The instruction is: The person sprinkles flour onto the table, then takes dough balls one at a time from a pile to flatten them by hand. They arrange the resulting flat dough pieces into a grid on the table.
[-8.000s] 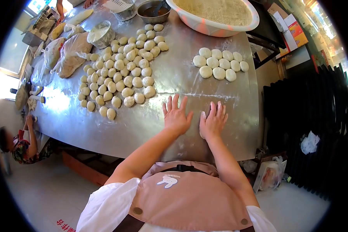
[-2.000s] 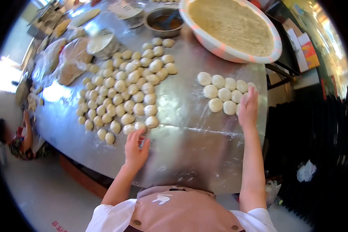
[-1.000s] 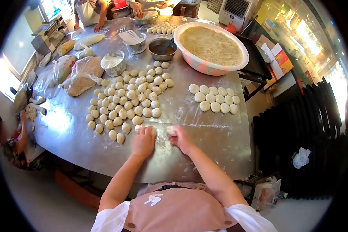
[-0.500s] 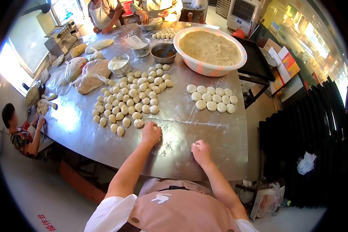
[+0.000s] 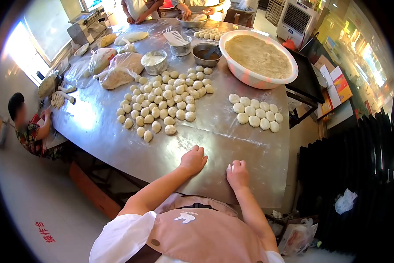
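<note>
My left hand (image 5: 194,160) is over the steel table in front of me, knuckles up and fingers curled in, hiding whatever is under them. To its right, my right hand (image 5: 237,174) is closed, with a bit of pale dough (image 5: 230,167) showing at its thumb side. Beyond my left hand, many round dough balls (image 5: 163,105) lie in a loose cluster, and one ball (image 5: 170,129) sits at the near edge of it. Flatter dough rounds (image 5: 255,112) stand in neat rows farther off to the right.
A large white basin (image 5: 259,80) of crumbly tan filling stands behind the rows. Near the cluster are a metal bowl (image 5: 206,62), a flour tin (image 5: 155,69) and bagged dough (image 5: 120,75). People work at the far side, and a person (image 5: 32,129) sits at the left edge.
My left hand has moved away from the dough balls, rightward toward my right hand. The right hand stays closed close to the same spot. The view has shifted a little.
</note>
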The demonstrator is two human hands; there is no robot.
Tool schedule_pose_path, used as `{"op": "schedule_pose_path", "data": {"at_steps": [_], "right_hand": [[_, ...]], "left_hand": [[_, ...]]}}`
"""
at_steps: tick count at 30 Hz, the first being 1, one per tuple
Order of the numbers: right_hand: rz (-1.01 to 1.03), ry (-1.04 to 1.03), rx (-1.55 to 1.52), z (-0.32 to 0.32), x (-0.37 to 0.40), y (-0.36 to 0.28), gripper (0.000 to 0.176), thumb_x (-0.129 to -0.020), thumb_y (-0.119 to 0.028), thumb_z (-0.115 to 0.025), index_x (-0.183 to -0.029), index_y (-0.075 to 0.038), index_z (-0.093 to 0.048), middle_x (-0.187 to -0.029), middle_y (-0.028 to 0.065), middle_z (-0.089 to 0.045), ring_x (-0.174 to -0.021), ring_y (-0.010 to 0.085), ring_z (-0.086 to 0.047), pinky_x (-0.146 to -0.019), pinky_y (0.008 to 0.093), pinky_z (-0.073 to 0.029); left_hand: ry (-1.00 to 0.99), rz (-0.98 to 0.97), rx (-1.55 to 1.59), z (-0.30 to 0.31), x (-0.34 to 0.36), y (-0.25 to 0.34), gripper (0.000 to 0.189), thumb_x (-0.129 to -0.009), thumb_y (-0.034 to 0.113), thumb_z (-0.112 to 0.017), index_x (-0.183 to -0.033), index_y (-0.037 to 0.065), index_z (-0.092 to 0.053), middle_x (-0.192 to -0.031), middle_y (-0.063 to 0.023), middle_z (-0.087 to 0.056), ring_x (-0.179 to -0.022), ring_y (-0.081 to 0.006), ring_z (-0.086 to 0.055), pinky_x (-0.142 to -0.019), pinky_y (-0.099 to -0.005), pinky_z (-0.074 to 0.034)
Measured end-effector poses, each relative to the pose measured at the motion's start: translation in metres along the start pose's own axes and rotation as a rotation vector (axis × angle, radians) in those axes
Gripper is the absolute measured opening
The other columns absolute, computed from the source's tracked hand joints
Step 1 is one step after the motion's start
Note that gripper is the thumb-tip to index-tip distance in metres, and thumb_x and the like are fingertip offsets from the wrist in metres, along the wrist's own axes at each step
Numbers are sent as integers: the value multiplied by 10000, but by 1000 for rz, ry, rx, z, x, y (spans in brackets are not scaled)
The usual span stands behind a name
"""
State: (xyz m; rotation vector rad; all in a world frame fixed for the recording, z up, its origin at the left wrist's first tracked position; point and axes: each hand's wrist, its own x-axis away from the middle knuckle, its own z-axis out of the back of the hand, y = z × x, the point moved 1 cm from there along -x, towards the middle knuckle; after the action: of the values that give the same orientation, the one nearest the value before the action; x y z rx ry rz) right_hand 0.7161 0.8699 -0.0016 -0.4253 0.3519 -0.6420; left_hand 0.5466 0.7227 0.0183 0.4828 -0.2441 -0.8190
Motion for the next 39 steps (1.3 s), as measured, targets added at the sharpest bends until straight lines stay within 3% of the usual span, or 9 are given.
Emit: {"op": "schedule_pose_path", "data": {"at_steps": [3, 9, 12, 15, 18, 24, 33, 37, 39], "right_hand": [[32, 123, -87, 14, -2, -32, 187, -885, -249, -673, -931, -101, -568, -989, 139, -582, -778, 379, -645, -652, 502, -545], [-66, 15, 151, -25, 7, -56, 171, -885, -249, -675, -933, -108, -589, -1012, 130, -587, -784, 359, -651, -633, 482, -547], [-125, -27, 182, -24, 9, -60, 189, -886, -257, -677, -983, -108, -612, -1048, 128, -594, -895, 343, -641, -726, 490, -539], [-92, -29, 208, 0, 3, -82, 232, -892, -262, -670, -1061, -108, -631, -1105, 132, -602, -1033, 354, -596, -859, 506, -502], [-111, 103, -61, -9, -11, -60, 324, -911, -302, -645, -1162, -97, -632, -1181, 155, -605, -1130, 389, -536, -977, 525, -430], [-455, 65, 211, -39, -48, -47, 539, -939, -402, -587, -1376, -96, -510, -1481, 212, -429, -1380, 465, -355, -1126, 585, -280], [-451, -74, 282, -32, -49, -60, 622, -944, -418, -569, -1475, -136, -408, -1590, 207, -292, -1470, 450, -244, -1171, 614, -197], [-344, -108, 25, -31, -40, -33, 539, -984, -377, -522, -1430, -79, -470, -1577, 212, -321, -1479, 447, -227, -1166, 643, -185], [-269, -221, -140, -12, -27, -23, 470, -987, -285, -536, -1392, -47, -506, -1526, 227, -404, -1427, 419, -352, -1158, 540, -298]], "left_hand": [[12, -118, 34, 18, 2, -2, 277, -916, 326, -641, -936, 55, -591, -929, -145, -593, -828, -354, -655, -699, -447, -553], [37, -279, -117, 2, 10, -27, 224, -891, 298, -667, -887, 90, -585, -874, -106, -578, -713, -310, -638, -573, -421, -542], [-110, -199, -131, 8, 9, -23, 265, -887, 335, -673, -939, 86, -600, -966, -127, -586, -879, -321, -641, -725, -439, -549], [-163, -239, -48, 31, 10, -19, 373, -892, 399, -666, -1080, 80, -625, -1152, -158, -576, -1108, -347, -568, -961, -478, -462], [-342, -49, 192, 36, -10, -19, 523, -900, 461, -645, -1254, 79, -604, -1352, -178, -503, -1306, -374, -421, -1109, -523, -305], [-179, 90, 64, 15, -40, -4, 662, -911, 481, -614, -1453, 128, -472, -1555, -182, -325, -1481, -412, -202, -1192, -565, -172], [-161, -30, -21, 2, -34, -11, 670, -913, 452, -610, -1500, 185, -426, -1601, -164, -278, -1507, -411, -162, -1209, -592, -114], [-190, -85, 40, 4, -35, -18, 594, -939, 430, -578, -1472, 195, -465, -1599, -163, -289, -1503, -419, -170, -1205, -601, -123], [-356, -162, 92, 17, -31, -27, 461, -990, 322, -491, -1420, 159, -518, -1571, -172, -346, -1488, -427, -220, -1185, -620, -172]]}}
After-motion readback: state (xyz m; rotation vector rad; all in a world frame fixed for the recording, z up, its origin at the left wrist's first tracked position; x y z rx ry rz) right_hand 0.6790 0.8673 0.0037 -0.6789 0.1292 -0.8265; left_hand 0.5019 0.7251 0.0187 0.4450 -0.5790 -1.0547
